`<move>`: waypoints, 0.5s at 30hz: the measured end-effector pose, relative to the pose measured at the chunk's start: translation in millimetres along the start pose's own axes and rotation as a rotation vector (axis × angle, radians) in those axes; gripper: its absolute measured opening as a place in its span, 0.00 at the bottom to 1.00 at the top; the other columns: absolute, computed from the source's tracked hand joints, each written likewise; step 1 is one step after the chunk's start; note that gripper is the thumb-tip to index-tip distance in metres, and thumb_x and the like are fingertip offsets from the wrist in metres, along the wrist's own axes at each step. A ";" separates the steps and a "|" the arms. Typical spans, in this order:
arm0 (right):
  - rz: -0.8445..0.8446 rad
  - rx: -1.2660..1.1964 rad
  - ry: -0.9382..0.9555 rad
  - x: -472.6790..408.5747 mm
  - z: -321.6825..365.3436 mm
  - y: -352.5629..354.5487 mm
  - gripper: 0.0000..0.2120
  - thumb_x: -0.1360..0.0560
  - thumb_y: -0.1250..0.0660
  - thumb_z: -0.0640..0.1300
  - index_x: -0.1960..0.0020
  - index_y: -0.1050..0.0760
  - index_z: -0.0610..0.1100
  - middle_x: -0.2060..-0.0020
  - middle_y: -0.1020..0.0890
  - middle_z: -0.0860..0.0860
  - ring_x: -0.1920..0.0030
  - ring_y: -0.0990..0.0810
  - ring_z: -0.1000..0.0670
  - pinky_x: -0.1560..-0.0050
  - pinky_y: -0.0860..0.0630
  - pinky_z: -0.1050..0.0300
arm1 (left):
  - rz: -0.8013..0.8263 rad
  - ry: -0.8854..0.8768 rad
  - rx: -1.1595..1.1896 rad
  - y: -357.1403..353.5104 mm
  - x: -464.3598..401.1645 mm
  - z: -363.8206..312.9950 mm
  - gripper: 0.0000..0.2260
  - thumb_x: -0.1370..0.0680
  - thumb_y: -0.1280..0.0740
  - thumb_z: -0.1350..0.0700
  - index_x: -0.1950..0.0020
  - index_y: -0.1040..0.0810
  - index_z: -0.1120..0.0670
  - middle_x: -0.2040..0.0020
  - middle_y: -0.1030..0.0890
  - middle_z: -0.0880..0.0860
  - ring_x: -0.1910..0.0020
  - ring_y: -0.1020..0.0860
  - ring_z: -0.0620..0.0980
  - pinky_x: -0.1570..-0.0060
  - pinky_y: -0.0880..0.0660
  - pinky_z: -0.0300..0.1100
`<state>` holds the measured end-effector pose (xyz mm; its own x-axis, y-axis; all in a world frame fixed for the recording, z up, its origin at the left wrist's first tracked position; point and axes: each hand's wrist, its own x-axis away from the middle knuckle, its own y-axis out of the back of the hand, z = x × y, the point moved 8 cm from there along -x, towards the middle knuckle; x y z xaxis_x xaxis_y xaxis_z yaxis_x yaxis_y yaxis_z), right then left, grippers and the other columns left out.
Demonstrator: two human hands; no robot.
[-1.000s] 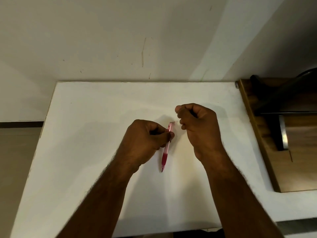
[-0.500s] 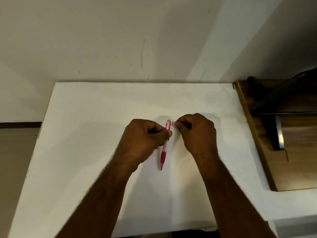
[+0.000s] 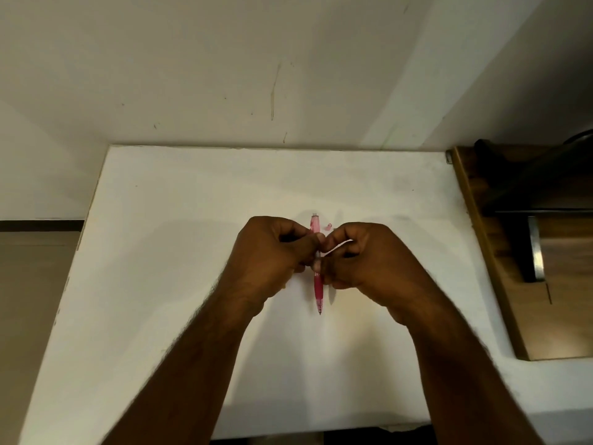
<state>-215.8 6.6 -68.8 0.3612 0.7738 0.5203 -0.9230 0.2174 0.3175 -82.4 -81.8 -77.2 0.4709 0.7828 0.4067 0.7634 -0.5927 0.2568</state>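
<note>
My left hand (image 3: 272,252) pinches pen (image 3: 318,287) mid-barrel | right hand (image 3: 362,255) curls round it just below | twist gently, mind cap (image 3: 329,226) beyond my fingertips

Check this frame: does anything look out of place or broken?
One thing: a small pink piece lies loose on the white table, just right of the far end of the pink pen, apparently detached from it.

White table (image 3: 154,258) against cream wall (image 3: 192,59)
</note>
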 end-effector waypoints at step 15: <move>-0.177 0.530 -0.028 -12.4 1.5 -12.6 0.14 0.30 0.21 0.57 0.64 0.21 0.49 0.65 0.14 0.52 0.62 0.15 0.51 0.59 0.25 0.60 | -0.245 0.142 -0.706 36.3 -3.5 16.5 0.18 0.34 0.23 0.37 0.63 0.20 0.51 0.66 0.20 0.48 0.65 0.20 0.50 0.64 0.31 0.40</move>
<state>-208.4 -6.6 -78.1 0.5150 0.7350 0.4411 -0.6573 0.0083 0.7536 -49.1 -103.0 -83.8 0.2260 0.9042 0.3625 0.3519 -0.4228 0.8351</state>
